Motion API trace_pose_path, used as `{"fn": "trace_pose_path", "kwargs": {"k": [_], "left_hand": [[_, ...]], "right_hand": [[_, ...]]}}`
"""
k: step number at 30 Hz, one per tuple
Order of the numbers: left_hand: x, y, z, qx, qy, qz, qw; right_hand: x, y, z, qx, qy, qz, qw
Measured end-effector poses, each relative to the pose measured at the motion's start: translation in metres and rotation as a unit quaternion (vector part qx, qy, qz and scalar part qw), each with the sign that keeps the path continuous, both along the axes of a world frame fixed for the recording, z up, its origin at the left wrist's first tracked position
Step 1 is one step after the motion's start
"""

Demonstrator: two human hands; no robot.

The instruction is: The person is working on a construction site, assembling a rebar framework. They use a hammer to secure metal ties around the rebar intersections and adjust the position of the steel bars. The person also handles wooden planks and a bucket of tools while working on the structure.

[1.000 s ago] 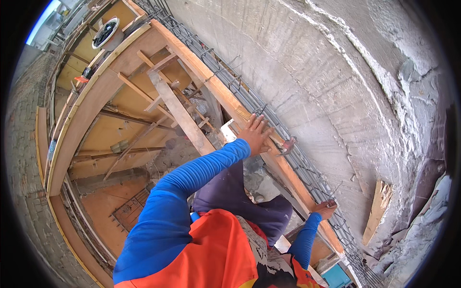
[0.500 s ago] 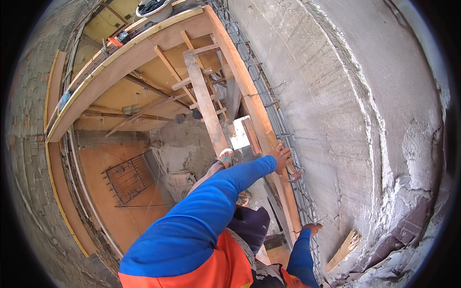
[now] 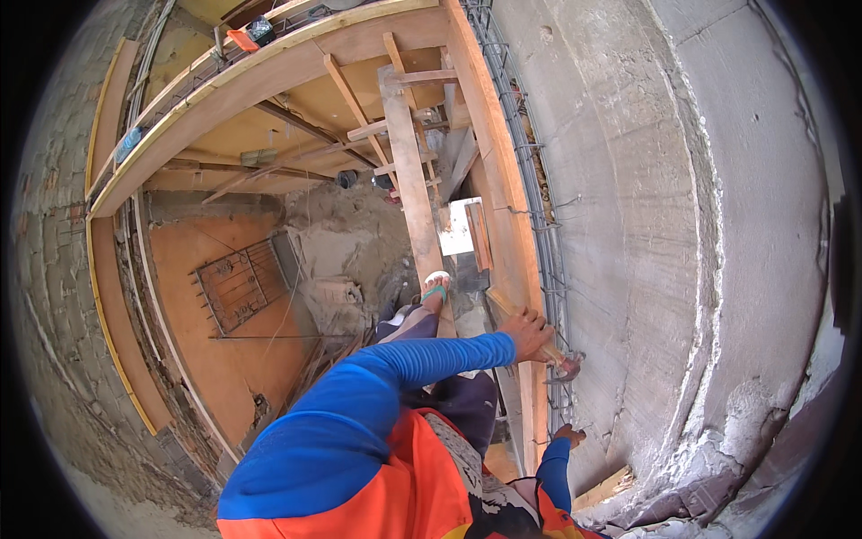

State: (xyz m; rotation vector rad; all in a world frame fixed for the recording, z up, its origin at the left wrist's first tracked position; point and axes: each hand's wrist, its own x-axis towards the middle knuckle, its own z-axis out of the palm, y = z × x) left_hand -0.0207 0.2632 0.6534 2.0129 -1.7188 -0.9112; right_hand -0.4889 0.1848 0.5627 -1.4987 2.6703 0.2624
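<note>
My left hand (image 3: 528, 333) is closed around the wooden handle of a hammer (image 3: 566, 366), just over the edge of a long wooden formwork board (image 3: 505, 171). The hammer's metal head points right, above the steel rebar cage (image 3: 536, 180) that runs along the board's right side. Lower down, my right hand (image 3: 568, 436) lies by the rebar and the concrete wall (image 3: 620, 225). Its fingers look partly stretched out, small in view, and I see nothing held in them. My sandalled foot (image 3: 435, 286) stands on a narrow plank (image 3: 409, 171).
The plank spans a deep drop, with cross braces (image 3: 368, 131) beside it and a metal grille (image 3: 241, 287) far below. A curved formwork beam (image 3: 242, 81) runs at the upper left, with an orange tool (image 3: 241, 39) behind it. A wood offcut (image 3: 603, 490) lies at the lower right.
The view has shifted, so the boards and plank sit farther right. My left hand has come lower along the board, and the hammer it holds shows more fully over the rebar.
</note>
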Motion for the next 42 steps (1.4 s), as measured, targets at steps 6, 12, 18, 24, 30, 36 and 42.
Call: {"fn": "trace_pose_path", "kwargs": {"k": [6,12,18,24,30,36,42], "left_hand": [[0.078,0.065,0.072,0.092,0.328,0.254,0.905],[0.141,0.061,0.093,-0.054,0.372,0.459,0.805],[0.201,0.046,0.119,-0.127,0.222,0.488,0.835],[0.24,0.058,0.162,-0.145,0.126,0.465,0.864],[0.325,0.07,0.13,-0.133,0.115,0.383,0.907],[0.421,0.087,0.097,-0.037,0.124,0.329,0.935],[0.529,0.099,0.023,0.025,0.092,0.412,0.906]], "right_hand": [[0.247,0.034,0.075,0.182,-0.467,0.154,0.852],[0.458,0.058,0.183,0.317,-0.63,0.352,0.615],[0.548,0.062,0.238,0.284,-0.566,0.442,0.635],[0.628,0.065,0.24,0.178,-0.557,0.491,0.646],[0.701,0.044,0.223,0.18,-0.506,0.491,0.686],[0.733,-0.014,0.172,0.136,-0.511,0.499,0.687],[0.76,-0.052,0.163,0.186,-0.445,0.474,0.737]]}}
